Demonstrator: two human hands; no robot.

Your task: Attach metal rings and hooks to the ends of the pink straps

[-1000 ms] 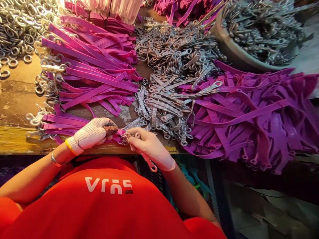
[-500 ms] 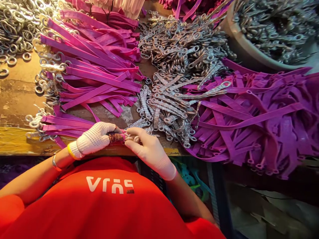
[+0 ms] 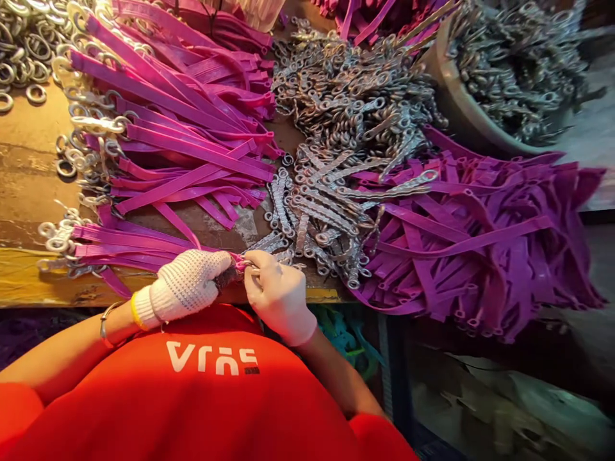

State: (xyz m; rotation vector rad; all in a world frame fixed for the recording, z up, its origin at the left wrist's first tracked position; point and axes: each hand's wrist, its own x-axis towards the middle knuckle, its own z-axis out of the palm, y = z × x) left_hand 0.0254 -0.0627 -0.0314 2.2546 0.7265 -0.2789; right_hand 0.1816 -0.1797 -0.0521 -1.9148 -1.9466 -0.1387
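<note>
Silver rings (image 3: 36,94) lie loose at the far left on a worn wooden bench (image 3: 29,192), with no marking that can be read on them. Next come finished-looking rows of purple straps (image 3: 202,125), their metal clasps (image 3: 98,123) all at the left ends; the straps' long axes run mostly left to right, several slanting down toward the right. A smaller bunch (image 3: 129,246) lies along the front edge, clasps also leftward, its length nearly parallel to that edge.

At the front, the left hand (image 3: 187,288), in a dotted white glove with a yellow cuff, is clamped on a held strap (image 3: 239,260). That strap's tip points right, toward the other hand; most of its length is hidden. Below, a red shirt (image 3: 202,416) carries white stylised lettering (image 3: 211,358), which from this side resembles V, r, n and S; the word itself is uncertain. The right hand (image 3: 278,294), in a plain white glove, pinches a small metal link (image 3: 252,269) at the strap's tip, the two hands nearly meeting.

Further right lie a pile of metal strips (image 3: 355,102), a tangled purple heap (image 3: 461,250) pointing various ways, and a filled bucket (image 3: 451,80) behind it.
</note>
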